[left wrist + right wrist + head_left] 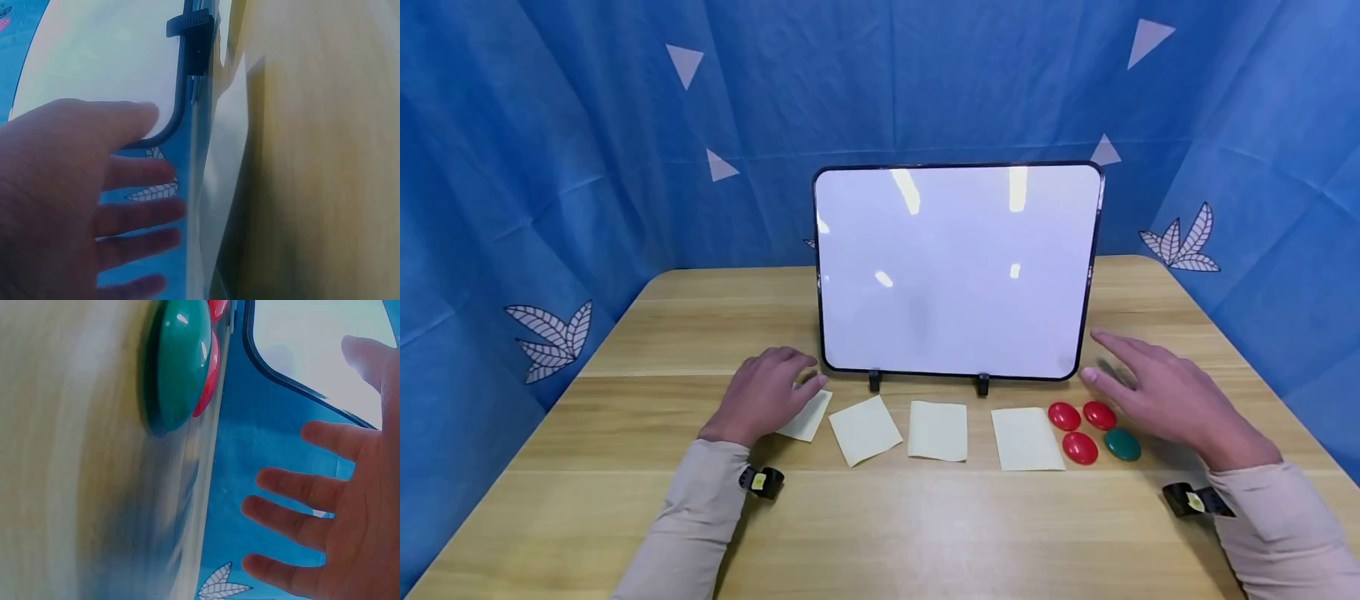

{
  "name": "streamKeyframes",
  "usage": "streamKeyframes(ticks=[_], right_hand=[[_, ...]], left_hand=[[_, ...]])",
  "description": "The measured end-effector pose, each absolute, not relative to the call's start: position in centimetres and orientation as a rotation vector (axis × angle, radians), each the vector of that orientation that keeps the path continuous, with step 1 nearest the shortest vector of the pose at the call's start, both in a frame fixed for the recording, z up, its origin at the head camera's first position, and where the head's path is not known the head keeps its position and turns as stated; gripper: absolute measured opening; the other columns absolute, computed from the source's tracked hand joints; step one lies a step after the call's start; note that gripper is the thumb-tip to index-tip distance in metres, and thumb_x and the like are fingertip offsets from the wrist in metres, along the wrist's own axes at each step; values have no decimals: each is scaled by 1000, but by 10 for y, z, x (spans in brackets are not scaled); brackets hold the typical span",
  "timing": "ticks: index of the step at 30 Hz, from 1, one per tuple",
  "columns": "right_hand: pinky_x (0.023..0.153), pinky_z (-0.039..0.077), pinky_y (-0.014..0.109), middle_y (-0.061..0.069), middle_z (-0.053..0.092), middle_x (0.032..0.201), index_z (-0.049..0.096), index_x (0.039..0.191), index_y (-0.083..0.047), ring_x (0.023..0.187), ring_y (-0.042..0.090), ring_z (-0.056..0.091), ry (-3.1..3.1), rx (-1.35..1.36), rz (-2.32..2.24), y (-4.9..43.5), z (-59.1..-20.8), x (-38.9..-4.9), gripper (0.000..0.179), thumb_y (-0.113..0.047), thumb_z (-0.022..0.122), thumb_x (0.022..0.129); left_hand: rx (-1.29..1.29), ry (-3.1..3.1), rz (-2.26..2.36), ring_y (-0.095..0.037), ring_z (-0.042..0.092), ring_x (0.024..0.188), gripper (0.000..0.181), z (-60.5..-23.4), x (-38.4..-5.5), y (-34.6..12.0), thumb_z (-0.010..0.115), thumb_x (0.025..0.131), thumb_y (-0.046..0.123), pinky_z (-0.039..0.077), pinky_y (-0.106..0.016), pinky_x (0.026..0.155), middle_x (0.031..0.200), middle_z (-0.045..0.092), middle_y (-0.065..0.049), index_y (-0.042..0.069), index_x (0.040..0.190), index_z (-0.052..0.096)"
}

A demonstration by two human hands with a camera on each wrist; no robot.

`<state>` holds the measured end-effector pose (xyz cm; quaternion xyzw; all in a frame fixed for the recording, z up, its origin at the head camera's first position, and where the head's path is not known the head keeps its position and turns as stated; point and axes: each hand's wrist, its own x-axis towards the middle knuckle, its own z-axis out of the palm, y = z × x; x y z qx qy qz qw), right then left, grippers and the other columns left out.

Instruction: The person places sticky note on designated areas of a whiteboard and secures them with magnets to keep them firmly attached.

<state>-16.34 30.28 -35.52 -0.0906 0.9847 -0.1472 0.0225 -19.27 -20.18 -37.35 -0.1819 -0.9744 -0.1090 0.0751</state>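
Observation:
A whiteboard [955,275] with a black frame stands upright at the back of the table on two small black feet. My left hand [767,392], fingers spread, hovers over the leftmost pale yellow paper square [807,419], partly covering it near the board's lower left corner. Beyond the board's lower right corner is my right hand [1165,396], its fingers extended and holding nothing. Close to it lie red round magnets [1080,448] and one green magnet [1122,444]; in the right wrist view the green magnet [184,365] shows a domed top.
More paper squares lie in a row before the board: a tilted one [865,430], a straighter one [937,431] and one beside the magnets [1028,439]. The wooden table [910,533] has blue curtains [775,92] behind and at both sides.

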Motion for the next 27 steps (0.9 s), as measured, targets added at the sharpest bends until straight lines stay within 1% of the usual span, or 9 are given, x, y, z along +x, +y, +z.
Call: streamKeyframes(ticks=[5, 9, 13, 16, 20, 22, 24, 27], right_hand=[[96, 31, 76, 32, 39, 149, 37, 155, -11, 132, 58, 35, 3022, -255, -488, 303, -355, -163, 80, -65, 47, 97], [95, 36, 73, 31, 47, 144, 46, 149, -6, 129, 55, 42, 3018, -259, -499, 303, -356, -163, 78, -64, 48, 97], [90, 46, 66, 28, 59, 131, 55, 141, -1, 116, 49, 56, 3010, -293, -554, 303, -359, -161, 72, -59, 54, 97], [85, 51, 60, 22, 66, 119, 62, 133, 0, 105, 40, 62, 3000, -321, -615, 304, -362, -161, 64, -52, 60, 97], [81, 55, 53, 11, 69, 107, 70, 120, -3, 95, 29, 63, 2984, -352, -671, 304, -365, -161, 46, -42, 67, 96], [79, 55, 50, 7, 69, 103, 71, 115, -6, 92, 26, 63, 2961, -362, -680, 305, -365, -161, 38, -38, 70, 94], [79, 55, 50, 5, 68, 103, 72, 112, -7, 92, 25, 62, 2932, -365, -683, 305, -364, -160, 35, -36, 71, 93], [81, 54, 50, 6, 67, 105, 71, 112, -7, 94, 26, 60, 2892, -366, -678, 305, -363, -159, 36, -37, 72, 92]], left_hand=[[-549, -2946, -347, -33, 59, 117, 37, -373, -193, -204, 62, 98, 42, 48, -52, 94, 118, 67, -11, 11, 114, 74], [-542, -2961, -375, -32, 59, 113, 34, -374, -193, -207, 64, 97, 41, 49, -52, 92, 115, 67, -10, 12, 113, 75], [-540, -2953, -414, -29, 59, 108, 30, -375, -195, -212, 66, 97, 37, 50, -51, 88, 111, 66, -8, 14, 112, 75], [-532, -2965, -452, -28, 58, 106, 27, -377, -195, -217, 67, 96, 34, 50, -50, 88, 110, 66, -7, 15, 112, 76], [-506, -3019, -507, -27, 56, 104, 25, -379, -196, -224, 68, 94, 32, 49, -49, 89, 110, 64, -6, 15, 111, 75], [-497, -3047, -537, -26, 56, 104, 26, -379, -196, -227, 69, 94, 32, 48, -49, 90, 111, 63, -6, 14, 113, 74], [-494, -3071, -572, -26, 55, 105, 30, -377, -196, -230, 70, 93, 32, 47, -49, 91, 112, 62, -7, 13, 115, 74], [-507, -3106, -635, -28, 54, 107, 37, -374, -196, -233, 73, 91, 33, 46, -50, 93, 115, 61, -9, 11, 120, 73]])
